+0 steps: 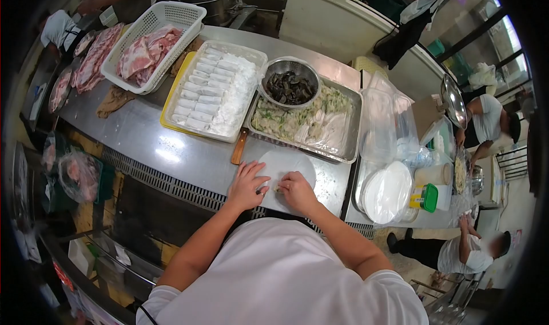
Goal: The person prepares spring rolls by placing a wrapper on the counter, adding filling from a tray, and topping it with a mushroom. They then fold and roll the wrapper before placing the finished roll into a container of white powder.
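A thin, round, whitish wrapper sheet (294,162) lies flat on the steel counter in front of me. My left hand (247,186) rests at its left edge, fingers stretched and apart, with a gap between thumb and forefinger. Over the sheet's near part, my right hand (298,193) is closed in a pinch; a small pale bit shows at the fingertips, too small to name. Beyond my hands is a metal tray of pale filling with green bits (303,119). A metal bowl of dark pieces (290,84) sits on it. A wooden-handled tool (239,148) lies above my left hand.
A white tray (231,135) holds several powdered rolls. Farther left stand a white basket (131,85) of raw meat and more meat slabs (97,56). On the right are round white plates or lids (389,192), clear containers (377,119) and a green-lidded tub (424,197). Other people work nearby.
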Demonstrator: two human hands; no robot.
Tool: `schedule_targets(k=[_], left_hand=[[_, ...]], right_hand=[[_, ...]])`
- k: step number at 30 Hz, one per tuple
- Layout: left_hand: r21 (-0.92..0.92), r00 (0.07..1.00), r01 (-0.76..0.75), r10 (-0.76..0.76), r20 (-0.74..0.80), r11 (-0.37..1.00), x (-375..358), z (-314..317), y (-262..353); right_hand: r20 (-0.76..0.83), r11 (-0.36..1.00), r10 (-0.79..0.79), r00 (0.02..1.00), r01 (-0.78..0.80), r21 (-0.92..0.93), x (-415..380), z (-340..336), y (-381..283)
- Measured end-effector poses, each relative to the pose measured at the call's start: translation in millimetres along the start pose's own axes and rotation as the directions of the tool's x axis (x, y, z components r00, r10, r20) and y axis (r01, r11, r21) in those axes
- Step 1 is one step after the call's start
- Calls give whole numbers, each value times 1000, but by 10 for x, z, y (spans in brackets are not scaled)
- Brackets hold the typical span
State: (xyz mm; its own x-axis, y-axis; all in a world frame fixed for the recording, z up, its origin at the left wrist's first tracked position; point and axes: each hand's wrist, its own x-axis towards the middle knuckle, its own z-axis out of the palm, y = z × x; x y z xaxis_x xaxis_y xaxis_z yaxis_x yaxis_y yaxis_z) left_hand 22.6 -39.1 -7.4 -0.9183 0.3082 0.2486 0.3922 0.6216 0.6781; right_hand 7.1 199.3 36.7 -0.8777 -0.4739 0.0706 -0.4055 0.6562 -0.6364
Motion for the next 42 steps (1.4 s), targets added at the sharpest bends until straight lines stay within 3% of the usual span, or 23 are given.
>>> schedule_targets(k=[4,7,10,13,19,25,31,34,37,42], left_hand=[[4,1000,5,-5,7,1000,8,-11,15],[-3,1000,3,-3,-1,1000,4,-6,9],[10,1000,9,-9,11,1000,5,-8,9],[14,1000,6,-6,6,1000,5,0,5],[14,1000,12,-12,8,1000,2,5,-1],[7,1000,4,-4,-2,1000,-3,19,-11],[10,1000,11,-11,16,1000,17,-2,10],[9,1000,12,-12,17,1000,13,7,3],[14,1000,11,-11,15,1000,6,11,1],[11,1000,18,-18,19,1000,12,10,8]], right_hand=[[-7,993,93,996,-93,-77,-88,-49,-62],[16,960,278,961,-278,44,-112,-101,-90],[-6,979,204,979,-204,-11,-115,-97,26],[-68,969,47,997,-62,-238,-94,-108,-48],[40,964,-86,995,93,-247,44,139,-71],[-34,991,71,997,-74,-108,-67,-173,-54],[157,977,203,966,-189,-99,-122,-257,126],[12,987,122,992,-120,-102,-90,-305,63],[187,982,95,978,-61,-179,-57,-365,72],[193,972,101,976,-56,-226,-72,-335,171]])
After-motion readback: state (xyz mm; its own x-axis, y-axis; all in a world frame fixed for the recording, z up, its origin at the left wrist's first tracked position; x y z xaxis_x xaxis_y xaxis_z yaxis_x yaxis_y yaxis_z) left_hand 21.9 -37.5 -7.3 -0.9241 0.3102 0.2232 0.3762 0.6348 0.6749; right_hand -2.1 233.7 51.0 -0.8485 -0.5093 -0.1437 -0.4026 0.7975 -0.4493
